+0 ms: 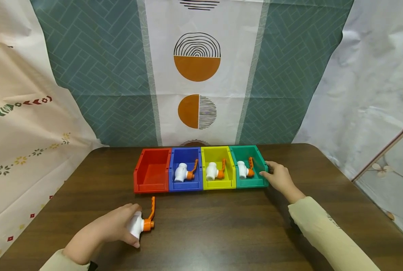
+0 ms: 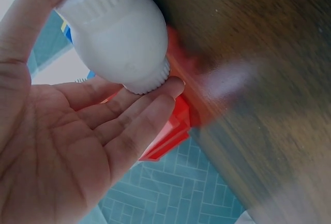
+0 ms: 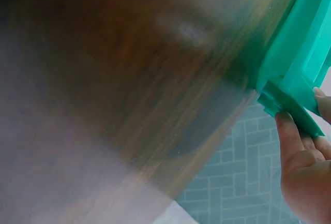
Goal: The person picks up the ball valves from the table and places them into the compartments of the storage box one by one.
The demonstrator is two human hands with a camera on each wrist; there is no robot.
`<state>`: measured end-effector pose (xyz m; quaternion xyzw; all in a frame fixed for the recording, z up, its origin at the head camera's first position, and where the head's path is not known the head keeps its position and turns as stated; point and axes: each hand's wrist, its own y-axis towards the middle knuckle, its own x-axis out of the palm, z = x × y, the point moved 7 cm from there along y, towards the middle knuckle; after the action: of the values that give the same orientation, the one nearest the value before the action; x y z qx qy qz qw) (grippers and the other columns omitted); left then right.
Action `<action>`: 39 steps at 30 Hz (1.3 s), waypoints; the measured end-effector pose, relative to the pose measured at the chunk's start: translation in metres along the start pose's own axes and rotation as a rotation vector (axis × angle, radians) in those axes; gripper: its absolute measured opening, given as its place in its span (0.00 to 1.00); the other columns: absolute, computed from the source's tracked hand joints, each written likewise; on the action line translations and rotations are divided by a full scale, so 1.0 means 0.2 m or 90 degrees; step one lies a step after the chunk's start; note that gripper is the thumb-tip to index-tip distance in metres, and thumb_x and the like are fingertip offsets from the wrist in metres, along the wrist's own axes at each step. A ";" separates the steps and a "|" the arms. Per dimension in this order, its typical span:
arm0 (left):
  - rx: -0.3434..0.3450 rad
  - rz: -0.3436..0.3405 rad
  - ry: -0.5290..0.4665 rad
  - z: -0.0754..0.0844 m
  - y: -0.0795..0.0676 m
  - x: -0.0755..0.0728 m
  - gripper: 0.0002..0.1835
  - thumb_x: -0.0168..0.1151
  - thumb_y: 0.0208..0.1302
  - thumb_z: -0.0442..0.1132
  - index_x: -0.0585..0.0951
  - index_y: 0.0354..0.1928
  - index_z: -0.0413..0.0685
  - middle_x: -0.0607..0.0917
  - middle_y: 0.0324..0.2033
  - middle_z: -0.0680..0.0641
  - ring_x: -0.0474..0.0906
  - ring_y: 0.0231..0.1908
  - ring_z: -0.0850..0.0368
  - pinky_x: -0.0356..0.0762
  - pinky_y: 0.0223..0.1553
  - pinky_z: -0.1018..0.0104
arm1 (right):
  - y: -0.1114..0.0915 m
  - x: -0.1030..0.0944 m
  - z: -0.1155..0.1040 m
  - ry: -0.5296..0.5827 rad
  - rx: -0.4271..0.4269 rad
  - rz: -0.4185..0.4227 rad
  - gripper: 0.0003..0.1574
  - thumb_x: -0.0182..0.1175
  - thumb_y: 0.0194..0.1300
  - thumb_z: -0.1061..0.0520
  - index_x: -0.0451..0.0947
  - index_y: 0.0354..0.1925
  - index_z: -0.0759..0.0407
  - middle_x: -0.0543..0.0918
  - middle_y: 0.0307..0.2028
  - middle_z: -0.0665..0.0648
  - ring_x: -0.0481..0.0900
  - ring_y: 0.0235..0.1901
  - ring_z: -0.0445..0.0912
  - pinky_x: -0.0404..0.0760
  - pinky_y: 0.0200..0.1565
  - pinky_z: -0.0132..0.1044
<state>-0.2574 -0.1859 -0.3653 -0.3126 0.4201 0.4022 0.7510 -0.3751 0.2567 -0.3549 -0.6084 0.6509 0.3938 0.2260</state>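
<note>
My left hand (image 1: pixel 111 225) holds a white plastic ball valve (image 1: pixel 136 225) with an orange lever over the table, left of centre. In the left wrist view the thumb and fingertips pinch the white valve body (image 2: pixel 124 32) at its ribbed ends; the lever is hidden there. At the right end of a row of bins, my right hand (image 1: pixel 282 178) grips the side wall of the green bin (image 1: pixel 252 183). The right wrist view shows its thumb and fingers on either side of that green wall (image 3: pixel 289 107). A similar valve (image 1: pixel 243 170) lies in the green bin.
Left of the green bin, side by side, are a yellow bin (image 1: pixel 219 184), a blue bin (image 1: pixel 186 186) and a red bin (image 1: pixel 151 188). One valve (image 1: pixel 212 171) lies in the yellow bin and another (image 1: pixel 181 173) in the blue. A patterned cloth (image 1: pixel 120 75) hangs behind the brown table (image 1: pixel 201 233).
</note>
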 end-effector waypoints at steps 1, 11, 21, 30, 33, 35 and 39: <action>-0.002 -0.001 0.000 0.00 0.00 0.00 0.40 0.82 0.31 0.46 0.73 0.47 0.35 0.77 0.36 0.48 0.70 0.33 0.56 0.73 0.32 0.65 | 0.00 0.00 0.00 0.000 0.000 -0.001 0.31 0.59 0.64 0.61 0.65 0.60 0.78 0.77 0.50 0.76 0.80 0.48 0.65 0.82 0.44 0.52; 0.033 0.016 0.013 0.01 -0.02 -0.01 0.34 0.81 0.30 0.46 0.72 0.39 0.42 0.73 0.29 0.52 0.67 0.28 0.62 0.69 0.27 0.71 | 0.01 -0.01 -0.02 -0.007 0.001 -0.006 0.31 0.59 0.64 0.61 0.66 0.60 0.76 0.77 0.51 0.75 0.79 0.49 0.65 0.80 0.48 0.54; 0.047 0.018 0.030 0.02 -0.02 0.00 0.34 0.81 0.31 0.46 0.72 0.40 0.41 0.74 0.31 0.53 0.68 0.28 0.64 0.70 0.27 0.71 | 0.02 -0.01 -0.02 -0.011 -0.002 -0.002 0.31 0.60 0.64 0.61 0.66 0.60 0.77 0.78 0.51 0.75 0.79 0.48 0.65 0.81 0.47 0.54; 0.053 0.025 0.061 0.02 -0.03 -0.01 0.36 0.81 0.30 0.49 0.74 0.42 0.41 0.75 0.32 0.55 0.69 0.28 0.64 0.71 0.27 0.70 | 0.02 -0.01 -0.02 -0.004 -0.006 -0.003 0.30 0.60 0.63 0.62 0.67 0.59 0.77 0.78 0.50 0.76 0.80 0.47 0.65 0.81 0.46 0.53; 0.053 0.027 0.066 0.02 -0.03 -0.01 0.36 0.81 0.30 0.49 0.74 0.42 0.41 0.75 0.32 0.55 0.69 0.28 0.64 0.71 0.28 0.70 | 0.02 -0.01 -0.02 -0.003 -0.004 -0.002 0.30 0.60 0.63 0.61 0.67 0.59 0.77 0.78 0.50 0.76 0.80 0.47 0.64 0.82 0.45 0.53; 0.051 0.026 0.068 0.02 -0.03 -0.01 0.36 0.81 0.29 0.49 0.74 0.42 0.41 0.76 0.32 0.55 0.69 0.28 0.64 0.71 0.28 0.69 | 0.01 0.00 -0.01 -0.001 -0.003 -0.004 0.30 0.60 0.64 0.61 0.66 0.60 0.77 0.78 0.50 0.76 0.80 0.47 0.65 0.82 0.45 0.52; 0.062 0.025 0.066 0.03 -0.02 -0.01 0.36 0.81 0.29 0.49 0.73 0.41 0.42 0.75 0.32 0.55 0.69 0.28 0.65 0.70 0.27 0.70 | -0.01 0.00 0.00 -0.001 -0.002 -0.004 0.30 0.59 0.64 0.61 0.66 0.60 0.77 0.78 0.50 0.76 0.80 0.47 0.65 0.82 0.45 0.53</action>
<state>-0.2523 -0.1827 -0.3603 -0.2879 0.4837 0.3788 0.7346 -0.3741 0.2563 -0.3551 -0.6102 0.6484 0.3947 0.2268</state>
